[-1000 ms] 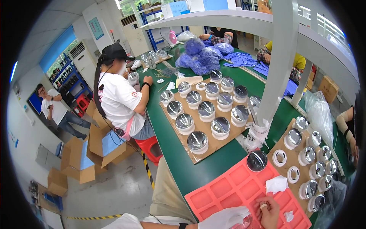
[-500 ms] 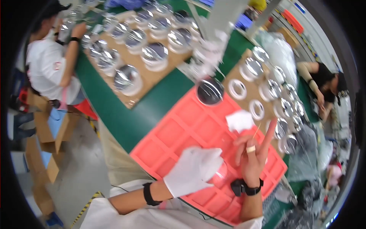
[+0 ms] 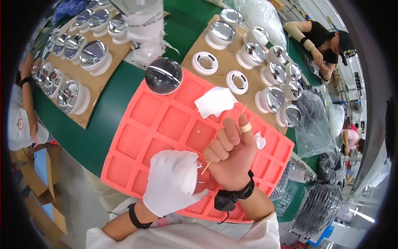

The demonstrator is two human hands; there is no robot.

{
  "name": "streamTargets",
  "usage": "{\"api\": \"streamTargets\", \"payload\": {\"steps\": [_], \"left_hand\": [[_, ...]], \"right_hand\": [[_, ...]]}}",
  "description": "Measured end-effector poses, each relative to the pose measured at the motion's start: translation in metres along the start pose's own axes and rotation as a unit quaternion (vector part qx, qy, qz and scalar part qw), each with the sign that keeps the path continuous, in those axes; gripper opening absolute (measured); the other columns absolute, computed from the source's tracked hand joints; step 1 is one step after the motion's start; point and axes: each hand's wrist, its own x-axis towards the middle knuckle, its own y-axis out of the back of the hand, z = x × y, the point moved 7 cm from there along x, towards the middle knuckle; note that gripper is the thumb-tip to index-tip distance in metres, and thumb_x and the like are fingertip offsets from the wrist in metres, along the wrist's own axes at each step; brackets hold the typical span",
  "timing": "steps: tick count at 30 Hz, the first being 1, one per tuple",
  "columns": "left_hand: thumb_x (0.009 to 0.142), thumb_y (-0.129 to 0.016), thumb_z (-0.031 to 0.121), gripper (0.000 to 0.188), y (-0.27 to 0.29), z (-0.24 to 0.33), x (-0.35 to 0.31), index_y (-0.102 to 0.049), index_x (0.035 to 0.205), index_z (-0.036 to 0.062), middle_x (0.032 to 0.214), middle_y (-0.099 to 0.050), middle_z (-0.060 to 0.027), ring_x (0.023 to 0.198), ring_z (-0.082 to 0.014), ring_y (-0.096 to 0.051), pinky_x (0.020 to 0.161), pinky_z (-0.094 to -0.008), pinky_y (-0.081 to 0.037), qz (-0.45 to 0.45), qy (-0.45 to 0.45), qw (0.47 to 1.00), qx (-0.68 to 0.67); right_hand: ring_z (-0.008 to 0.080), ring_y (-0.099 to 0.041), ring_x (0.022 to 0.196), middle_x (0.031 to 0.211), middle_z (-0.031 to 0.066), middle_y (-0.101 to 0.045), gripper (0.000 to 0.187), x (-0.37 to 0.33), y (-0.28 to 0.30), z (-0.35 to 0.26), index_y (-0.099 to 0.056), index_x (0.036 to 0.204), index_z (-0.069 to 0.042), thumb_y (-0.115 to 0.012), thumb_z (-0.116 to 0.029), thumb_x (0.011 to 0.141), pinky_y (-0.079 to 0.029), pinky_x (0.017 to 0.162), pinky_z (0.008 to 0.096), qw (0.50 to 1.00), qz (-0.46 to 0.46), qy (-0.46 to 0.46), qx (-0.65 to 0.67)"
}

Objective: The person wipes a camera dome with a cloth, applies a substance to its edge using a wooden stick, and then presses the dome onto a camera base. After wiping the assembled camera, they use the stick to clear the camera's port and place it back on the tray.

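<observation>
My left hand [image 3: 170,180], in a white glove, is wrapped round a clear dome [image 3: 204,177] with a white base, low over the pink tray [image 3: 137,124]. Closed in a loose fist, my right hand [image 3: 232,155] grips a thin wooden stick [image 3: 206,167]. The stick's lower end points at the dome; I cannot tell whether they touch. A tan band [image 3: 246,128] circles one finger. Beyond my hands, a crumpled white cloth or tissue [image 3: 215,102] lies on the tray, and a dark, glossy dome [image 3: 164,76] rests at its far corner. A small ring [image 3: 198,131] sits in one compartment.
Cardboard sheets at left [image 3: 107,81] and right [image 3: 192,62] hold several mirrored domes on white bases. Two white rings [image 3: 205,63] lie on the right sheet. A plastic-wrapped post [image 3: 145,35] rises behind the tray. Keyboards [image 3: 284,193] lie at right; co-workers sit on both sides.
My view has swung right, so the tray appears further left. My right hand has gone from an extended finger to a closed grip on the stick. My left hand still holds the dome.
</observation>
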Motion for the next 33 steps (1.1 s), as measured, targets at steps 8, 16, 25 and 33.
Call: {"api": "streamTargets", "payload": {"steps": [8,16,25,33], "left_hand": [[0.050,-0.095,0.037,0.085,-0.004,-0.004,0.005,-0.057,0.119,0.0081,0.114,-0.059,-0.0065,0.102,-0.0260,-0.053,0.100,-0.0444,-0.037,-0.048,0.015,0.999,0.008],[0.053,-0.094,0.033,0.078,-0.009,-0.008,0.006,-0.057,0.116,0.0070,0.113,-0.060,-0.0054,0.100,-0.0249,-0.054,0.099,-0.0437,-0.037,-0.056,0.012,0.998,0.019],[0.057,-0.089,0.026,0.057,-0.019,-0.014,0.002,-0.063,0.106,0.0109,0.113,-0.059,-0.0051,0.103,-0.0229,-0.053,0.094,-0.0456,-0.037,-0.100,0.010,0.995,0.016],[0.061,-0.086,0.026,0.054,-0.018,-0.016,0.000,-0.063,0.106,0.0097,0.113,-0.060,-0.0052,0.103,-0.0232,-0.053,0.095,-0.0455,-0.037,-0.097,0.015,0.995,0.002]], "right_hand": [[0.0101,-0.012,0.043,0.053,-0.0059,-0.016,0.053,0.006,0.004,0.002,-0.024,0.066,-0.019,-0.034,-0.052,0.106,-0.012,0.042,0.0293,0.998,0.061,0.033,-0.002],[0.0090,-0.012,0.042,0.053,-0.0064,-0.016,0.053,0.012,0.017,0.004,-0.023,0.066,-0.019,-0.035,-0.051,0.106,-0.011,0.040,0.0283,0.993,0.109,0.023,0.031],[0.0081,-0.013,0.041,0.052,-0.0066,-0.016,0.053,0.010,0.009,0.011,-0.024,0.067,-0.019,-0.030,-0.053,0.107,-0.011,0.040,0.0277,0.995,0.100,0.017,0.019],[0.0082,-0.011,0.041,0.050,-0.0070,-0.016,0.056,-0.001,0.003,0.013,-0.027,0.069,-0.017,-0.019,-0.057,0.107,-0.011,0.040,0.0276,0.994,0.058,0.073,-0.050]]}}
